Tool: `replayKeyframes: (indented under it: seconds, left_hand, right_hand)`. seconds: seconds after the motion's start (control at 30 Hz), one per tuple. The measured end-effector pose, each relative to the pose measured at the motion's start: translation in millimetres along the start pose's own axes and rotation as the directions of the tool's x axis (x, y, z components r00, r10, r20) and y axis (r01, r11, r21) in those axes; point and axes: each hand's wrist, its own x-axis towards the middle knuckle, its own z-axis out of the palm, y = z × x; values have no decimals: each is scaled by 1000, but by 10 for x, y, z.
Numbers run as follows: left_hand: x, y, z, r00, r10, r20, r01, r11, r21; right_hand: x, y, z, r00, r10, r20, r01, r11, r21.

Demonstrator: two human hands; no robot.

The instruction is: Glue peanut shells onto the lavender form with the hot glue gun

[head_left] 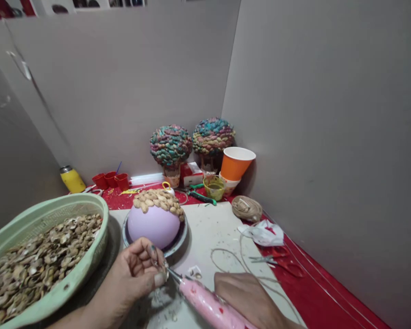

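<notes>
My left hand (137, 274) pinches a small shell piece (164, 274) between thumb and fingers, right at the metal tip of a pink glue gun (205, 304). My right hand (250, 301) grips the glue gun's body at the bottom edge of the view. Just beyond my left hand, a lilac balloon (154, 226) sits in a dark round dish (178, 242), its top covered with tan shells (159, 200).
A green basket (92, 256) full of shells is at the left. At the back stand two multicoloured shell trees (171, 145), an orange cup (235, 163), red cups (111, 180) and a yellow bottle (71, 179). Twine (246, 208), crumpled paper and red scissors (281, 261) lie at the right.
</notes>
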Motion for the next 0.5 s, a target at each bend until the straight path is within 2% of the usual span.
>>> replayKeyframes:
  seconds: [0.2, 0.5]
  left_hand:
    - [21, -8, -15, 999, -25, 41, 24, 1000, 7]
    - [18, -15, -17, 1000, -11, 30, 11, 1000, 13]
  right_hand:
    - [-90, 53, 81, 993, 120, 1, -120, 991, 62]
    - [-98, 45, 69, 992, 123, 16, -123, 989, 80]
